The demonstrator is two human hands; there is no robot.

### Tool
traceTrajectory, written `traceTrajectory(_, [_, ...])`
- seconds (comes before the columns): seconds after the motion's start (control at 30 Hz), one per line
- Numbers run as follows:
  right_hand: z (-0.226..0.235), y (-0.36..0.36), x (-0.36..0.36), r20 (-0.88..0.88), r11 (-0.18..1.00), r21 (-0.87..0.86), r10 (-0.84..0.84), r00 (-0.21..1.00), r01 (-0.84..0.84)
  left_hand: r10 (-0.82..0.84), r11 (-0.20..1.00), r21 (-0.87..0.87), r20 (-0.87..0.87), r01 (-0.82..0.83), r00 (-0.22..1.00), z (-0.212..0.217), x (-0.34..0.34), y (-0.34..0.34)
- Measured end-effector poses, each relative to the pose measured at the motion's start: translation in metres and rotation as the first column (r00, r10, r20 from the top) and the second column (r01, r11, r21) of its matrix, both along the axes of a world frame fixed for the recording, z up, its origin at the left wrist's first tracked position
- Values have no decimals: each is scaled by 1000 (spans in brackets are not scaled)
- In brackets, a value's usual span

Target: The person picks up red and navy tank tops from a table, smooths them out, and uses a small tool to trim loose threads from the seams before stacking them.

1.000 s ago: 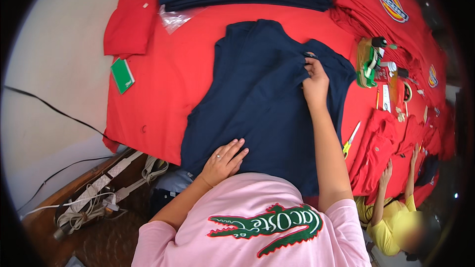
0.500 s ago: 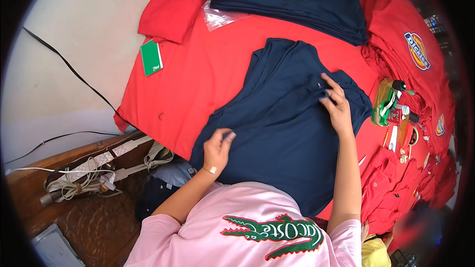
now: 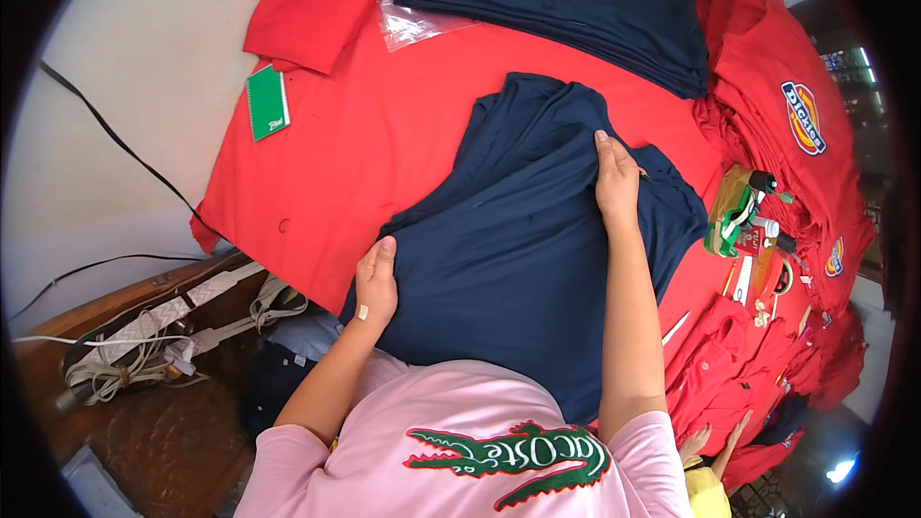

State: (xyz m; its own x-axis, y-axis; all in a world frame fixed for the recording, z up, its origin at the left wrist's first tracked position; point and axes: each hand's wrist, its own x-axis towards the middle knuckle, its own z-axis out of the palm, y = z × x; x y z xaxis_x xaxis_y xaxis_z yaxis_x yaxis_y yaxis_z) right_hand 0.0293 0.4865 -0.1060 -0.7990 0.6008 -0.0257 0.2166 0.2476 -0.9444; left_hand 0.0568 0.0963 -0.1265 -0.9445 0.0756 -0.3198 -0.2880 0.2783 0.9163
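Note:
A navy shirt [image 3: 499, 269] lies spread before me on a red cloth [image 3: 326, 182], creased from its middle toward the shoulder side. At its left edge my left hand [image 3: 376, 280] is closed on the fabric, thumb on top and most fingers hidden. My right hand [image 3: 619, 182] grips the same shirt higher up on the right, with its thumb over a fold and its other fingers mostly out of sight. A small pale patch sits on my left wrist.
A folded navy stack [image 3: 547, 10] stands at the back. Red shirts [image 3: 758, 86] pile up on the right, near a green box [image 3: 731, 216] of small tools. A green notebook [image 3: 268, 103] lies left. Coiled cords [image 3: 125, 364] hang lower left. Another person's hands [image 3: 724, 441] show lower right.
My left hand has moved left to the shirt's edge and taken hold of it. My right hand has shifted slightly left and closed on the cloth, which now bunches into folds.

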Motion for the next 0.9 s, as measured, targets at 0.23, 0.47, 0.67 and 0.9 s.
traceTrajectory(0.23, [-3,4,4,3,1000,1,29,1000,-29,30,999,26,-15,-29,999,5,2,5])
traceTrajectory(0.47, [-1,4,9,-13,1000,-10,-1,1000,1,8,1000,0,-6,-8,1000,-2,3,0])
traceTrajectory(0.67, [12,52,4,-265,785,-598,0,964,-164,-528,831,-149,-513,536,676,40,22,13])
traceTrajectory(0.9, [45,37,-49,6,994,-8,113,994,-113,-550,834,-318,-528,450,647,56,12,15])
